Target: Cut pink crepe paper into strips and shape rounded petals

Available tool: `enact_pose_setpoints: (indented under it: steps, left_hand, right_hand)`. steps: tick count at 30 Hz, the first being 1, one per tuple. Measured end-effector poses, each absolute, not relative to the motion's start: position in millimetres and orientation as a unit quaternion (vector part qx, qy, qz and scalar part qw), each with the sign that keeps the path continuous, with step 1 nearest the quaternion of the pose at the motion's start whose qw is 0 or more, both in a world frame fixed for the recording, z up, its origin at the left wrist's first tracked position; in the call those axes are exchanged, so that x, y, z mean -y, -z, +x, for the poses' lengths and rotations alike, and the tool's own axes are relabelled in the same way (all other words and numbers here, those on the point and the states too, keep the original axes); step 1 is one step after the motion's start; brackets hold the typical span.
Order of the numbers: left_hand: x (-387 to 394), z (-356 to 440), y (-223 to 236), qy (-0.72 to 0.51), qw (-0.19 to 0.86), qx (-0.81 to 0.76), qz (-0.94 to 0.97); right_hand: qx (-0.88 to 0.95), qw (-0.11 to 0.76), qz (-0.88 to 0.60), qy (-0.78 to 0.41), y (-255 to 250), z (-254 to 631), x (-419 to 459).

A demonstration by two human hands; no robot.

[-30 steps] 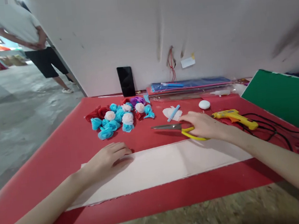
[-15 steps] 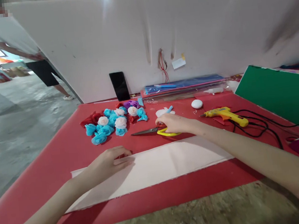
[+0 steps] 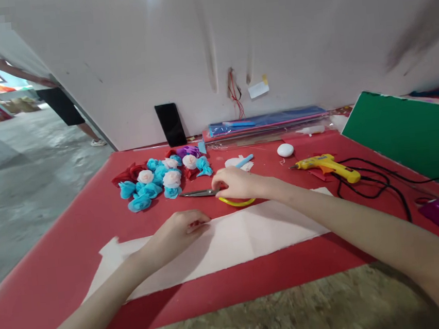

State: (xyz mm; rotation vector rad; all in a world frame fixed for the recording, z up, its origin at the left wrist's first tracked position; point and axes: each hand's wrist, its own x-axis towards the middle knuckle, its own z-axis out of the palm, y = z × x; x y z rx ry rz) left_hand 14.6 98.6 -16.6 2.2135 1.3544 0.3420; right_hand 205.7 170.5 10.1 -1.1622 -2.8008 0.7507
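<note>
My left hand (image 3: 182, 235) rests over a long pale pink strip of crepe-like paper (image 3: 245, 234), with its fingers closed together at the strip's far edge. The strip lies across the red tabletop, and its left end is rumpled with a raised flap. Beyond it, my right hand (image 3: 239, 182) grips scissors (image 3: 236, 202) with yellow handles. Their blades point left, look closed and lie low over the table. The blade tips reach close to a cluster of blue, pale pink, red and purple paper flowers (image 3: 150, 191).
Behind my right hand lie a white scrap and a light blue stick (image 3: 244, 160). A white oval object (image 3: 285, 150) and a yellow glue gun (image 3: 326, 167) with black cord are to the right. A phone (image 3: 171, 125) leans on the wall. A person (image 3: 60, 105) stands far left.
My right hand has shifted left with the scissors, bringing the blades nearer the flowers. My left hand has slid right along the strip's edge, and the strip's left end has buckled up.
</note>
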Motion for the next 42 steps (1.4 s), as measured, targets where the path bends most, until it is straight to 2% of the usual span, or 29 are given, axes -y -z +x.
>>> enact_pose_setpoints:
  steps: [5, 11, 14, 18, 22, 29, 36, 42]
  left_hand:
    - [-97, 13, 4, -0.14, 0.261, -0.506, 0.81]
    - [-94, -13, -10, -0.107, 0.287, -0.544, 0.781]
    - [-95, -41, -12, -0.115, 0.268, -0.592, 0.751]
    - [-98, -73, -12, -0.152, 0.243, -0.663, 0.692]
    - [-99, -87, -13, -0.249, 0.284, -0.715, 0.588]
    - [-104, -106, -1, -0.383, 0.298, -0.709, 0.512]
    - [-95, -89, -19, -0.484, 0.411, -0.662, 0.397]
    - [-99, -85, -25, -0.507, 0.411, -0.666, 0.362]
  right_hand:
    - [0.891, -0.018, -0.273, -0.364, -15, 216, -139]
    - [0.861, 0.032, -0.327, -0.387, -21, 239, -133]
    - [0.841, 0.048, -0.369, -0.393, -23, 256, -134]
    - [0.814, 0.058, -0.423, -0.394, -24, 277, -134]
    - [0.796, 0.059, -0.44, -0.411, -23, 287, -137]
    - [0.791, 0.026, -0.349, -0.501, -30, 281, -138]
    - [0.78, 0.067, -0.324, -0.531, -50, 274, -118]
    - [0.744, 0.082, -0.238, -0.619, -73, 266, -101]
